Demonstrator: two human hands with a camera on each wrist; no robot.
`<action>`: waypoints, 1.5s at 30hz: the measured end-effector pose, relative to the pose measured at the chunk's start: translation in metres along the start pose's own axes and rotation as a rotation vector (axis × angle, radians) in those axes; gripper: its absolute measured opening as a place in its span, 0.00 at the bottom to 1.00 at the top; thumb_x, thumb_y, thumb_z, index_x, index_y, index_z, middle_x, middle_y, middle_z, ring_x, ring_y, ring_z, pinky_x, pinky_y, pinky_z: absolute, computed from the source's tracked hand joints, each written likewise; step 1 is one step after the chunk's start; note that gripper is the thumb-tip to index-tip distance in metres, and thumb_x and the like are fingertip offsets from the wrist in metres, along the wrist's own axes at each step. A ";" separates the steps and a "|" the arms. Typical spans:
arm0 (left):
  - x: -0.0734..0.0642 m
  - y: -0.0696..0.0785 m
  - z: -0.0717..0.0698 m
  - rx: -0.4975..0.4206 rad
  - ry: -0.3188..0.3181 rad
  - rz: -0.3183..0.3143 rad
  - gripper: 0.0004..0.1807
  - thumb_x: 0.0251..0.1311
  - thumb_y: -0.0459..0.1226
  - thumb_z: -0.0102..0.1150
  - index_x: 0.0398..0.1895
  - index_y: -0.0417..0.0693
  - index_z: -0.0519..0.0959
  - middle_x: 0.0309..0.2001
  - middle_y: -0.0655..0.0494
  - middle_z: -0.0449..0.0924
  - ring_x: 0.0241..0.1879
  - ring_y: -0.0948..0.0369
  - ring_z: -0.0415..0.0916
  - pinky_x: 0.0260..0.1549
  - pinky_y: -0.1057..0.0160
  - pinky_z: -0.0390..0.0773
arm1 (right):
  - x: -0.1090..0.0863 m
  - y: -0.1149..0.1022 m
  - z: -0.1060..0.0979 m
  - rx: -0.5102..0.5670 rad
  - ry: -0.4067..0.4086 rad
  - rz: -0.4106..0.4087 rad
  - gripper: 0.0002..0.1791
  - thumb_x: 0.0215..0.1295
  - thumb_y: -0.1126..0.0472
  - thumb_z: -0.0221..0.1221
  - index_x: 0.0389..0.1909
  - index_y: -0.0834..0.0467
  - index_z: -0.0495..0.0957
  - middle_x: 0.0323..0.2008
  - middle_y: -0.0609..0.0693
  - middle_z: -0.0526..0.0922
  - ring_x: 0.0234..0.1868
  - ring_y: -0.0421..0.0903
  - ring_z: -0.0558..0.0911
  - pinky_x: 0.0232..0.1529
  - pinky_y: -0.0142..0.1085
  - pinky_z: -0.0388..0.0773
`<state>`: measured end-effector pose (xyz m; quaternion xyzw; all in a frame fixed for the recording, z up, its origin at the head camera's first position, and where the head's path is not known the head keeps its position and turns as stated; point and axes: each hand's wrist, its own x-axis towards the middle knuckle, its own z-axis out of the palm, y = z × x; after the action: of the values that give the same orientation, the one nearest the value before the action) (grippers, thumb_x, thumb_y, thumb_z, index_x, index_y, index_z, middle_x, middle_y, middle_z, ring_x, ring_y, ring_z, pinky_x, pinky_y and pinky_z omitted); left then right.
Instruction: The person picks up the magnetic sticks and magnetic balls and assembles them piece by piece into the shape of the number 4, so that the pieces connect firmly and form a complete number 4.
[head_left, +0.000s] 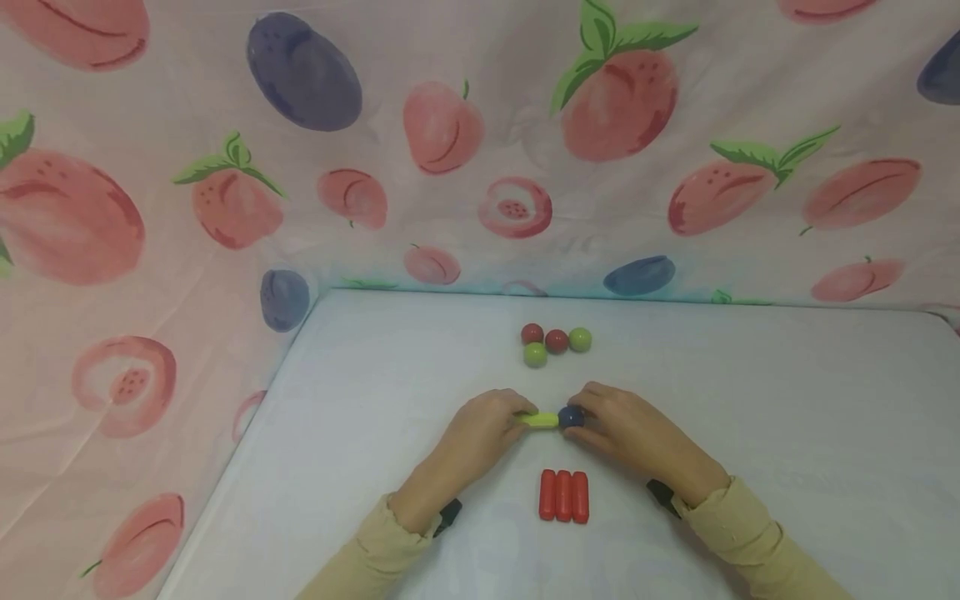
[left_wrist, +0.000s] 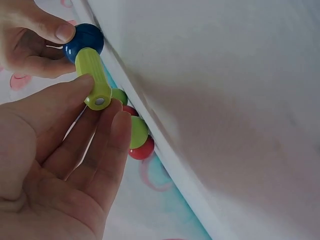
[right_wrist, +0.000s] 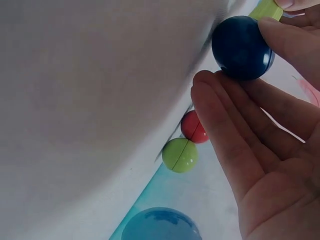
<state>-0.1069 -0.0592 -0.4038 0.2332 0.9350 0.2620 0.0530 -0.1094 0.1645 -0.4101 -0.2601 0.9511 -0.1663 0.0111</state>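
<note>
Between thumb and fingers my left hand (head_left: pixel 486 427) pinches a yellow-green rod (left_wrist: pixel 93 75), whose near end shows a round silver-coloured spot in the left wrist view. My right hand (head_left: pixel 624 423) holds a dark blue ball (right_wrist: pixel 243 48) by thumb and fingertips. Ball and rod meet end to end, in line with each other, in the middle of the head view. Part of the rod is covered by the left fingers. Closer to the person, below the hands, three red rods (head_left: pixel 564 496) lie side by side.
Beyond the hands sits a cluster of balls: two red (head_left: pixel 557 341) and two green (head_left: pixel 535 355). The white table (head_left: pixel 360 367) ends at a fruit-printed cloth (head_left: pixel 450 208) at the back and left. Dark wrist bands (head_left: pixel 448 517) show near both sleeves.
</note>
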 end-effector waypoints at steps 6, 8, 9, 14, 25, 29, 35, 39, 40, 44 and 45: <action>0.002 0.000 0.000 0.012 -0.002 0.012 0.13 0.62 0.34 0.66 0.49 0.48 0.85 0.46 0.57 0.86 0.50 0.61 0.81 0.53 0.63 0.79 | 0.000 0.001 0.000 0.008 -0.016 0.022 0.18 0.57 0.53 0.71 0.45 0.58 0.84 0.31 0.41 0.78 0.31 0.35 0.75 0.38 0.33 0.81; 0.003 0.000 0.000 0.018 0.001 0.013 0.13 0.61 0.35 0.67 0.49 0.48 0.85 0.46 0.57 0.86 0.49 0.61 0.81 0.52 0.63 0.80 | 0.000 0.001 0.001 0.011 -0.012 0.020 0.18 0.58 0.53 0.71 0.45 0.58 0.84 0.30 0.41 0.78 0.31 0.35 0.74 0.37 0.33 0.81; 0.003 0.000 0.000 0.022 0.003 0.013 0.13 0.61 0.35 0.67 0.49 0.48 0.85 0.46 0.57 0.86 0.49 0.62 0.81 0.52 0.64 0.80 | 0.000 0.002 0.001 0.014 -0.010 0.019 0.17 0.58 0.53 0.71 0.45 0.58 0.84 0.30 0.41 0.78 0.31 0.35 0.74 0.37 0.32 0.80; 0.006 -0.001 -0.002 0.049 0.013 -0.005 0.14 0.60 0.37 0.68 0.50 0.50 0.85 0.46 0.59 0.86 0.49 0.62 0.81 0.51 0.64 0.80 | -0.001 0.003 0.001 0.026 -0.004 0.009 0.17 0.58 0.54 0.70 0.45 0.58 0.84 0.31 0.41 0.78 0.31 0.35 0.74 0.37 0.32 0.81; 0.014 -0.005 -0.013 0.000 0.054 -0.064 0.16 0.63 0.43 0.66 0.53 0.53 0.84 0.51 0.58 0.84 0.51 0.60 0.80 0.52 0.60 0.80 | -0.001 0.005 0.001 0.022 -0.027 0.028 0.18 0.58 0.53 0.71 0.46 0.58 0.84 0.31 0.41 0.79 0.32 0.35 0.75 0.39 0.34 0.82; 0.019 -0.007 -0.015 -0.008 0.078 -0.063 0.16 0.63 0.43 0.66 0.53 0.53 0.83 0.51 0.57 0.84 0.51 0.60 0.80 0.52 0.60 0.80 | -0.001 0.005 0.002 0.026 -0.024 0.033 0.18 0.59 0.53 0.70 0.46 0.58 0.84 0.31 0.41 0.79 0.31 0.35 0.75 0.39 0.34 0.82; 0.027 -0.010 -0.014 -0.010 0.104 -0.053 0.18 0.63 0.43 0.66 0.55 0.53 0.81 0.50 0.56 0.83 0.50 0.60 0.80 0.51 0.60 0.80 | -0.002 0.004 0.001 0.027 -0.029 0.050 0.19 0.60 0.52 0.69 0.47 0.59 0.84 0.32 0.42 0.79 0.33 0.35 0.76 0.41 0.35 0.83; 0.032 -0.012 -0.013 -0.025 0.118 -0.042 0.19 0.64 0.43 0.65 0.57 0.51 0.80 0.50 0.55 0.83 0.50 0.58 0.80 0.51 0.60 0.81 | -0.002 0.003 0.001 0.029 -0.034 0.059 0.19 0.60 0.52 0.69 0.48 0.59 0.84 0.32 0.43 0.80 0.33 0.36 0.77 0.42 0.36 0.83; 0.034 -0.012 -0.013 -0.030 0.121 -0.039 0.19 0.64 0.43 0.65 0.57 0.50 0.80 0.51 0.54 0.83 0.50 0.58 0.80 0.51 0.60 0.81 | -0.002 0.003 0.001 0.028 -0.035 0.062 0.20 0.60 0.52 0.69 0.48 0.59 0.84 0.32 0.43 0.80 0.33 0.36 0.77 0.42 0.36 0.83; 0.038 -0.014 -0.013 -0.029 0.134 -0.032 0.19 0.63 0.42 0.66 0.57 0.50 0.80 0.51 0.53 0.83 0.49 0.58 0.80 0.50 0.60 0.81 | -0.001 0.003 0.001 0.027 -0.044 0.083 0.21 0.59 0.52 0.70 0.49 0.59 0.83 0.33 0.44 0.80 0.33 0.37 0.77 0.42 0.36 0.83; 0.039 -0.014 -0.013 -0.025 0.136 -0.032 0.19 0.63 0.42 0.66 0.56 0.50 0.80 0.51 0.53 0.83 0.49 0.58 0.80 0.50 0.60 0.81 | -0.001 0.002 0.001 0.028 -0.046 0.090 0.21 0.59 0.52 0.70 0.49 0.59 0.83 0.33 0.44 0.80 0.33 0.37 0.77 0.42 0.36 0.83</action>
<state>-0.1505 -0.0577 -0.3987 0.1990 0.9367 0.2881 -0.0037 -0.1095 0.1665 -0.4120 -0.2208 0.9588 -0.1731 0.0440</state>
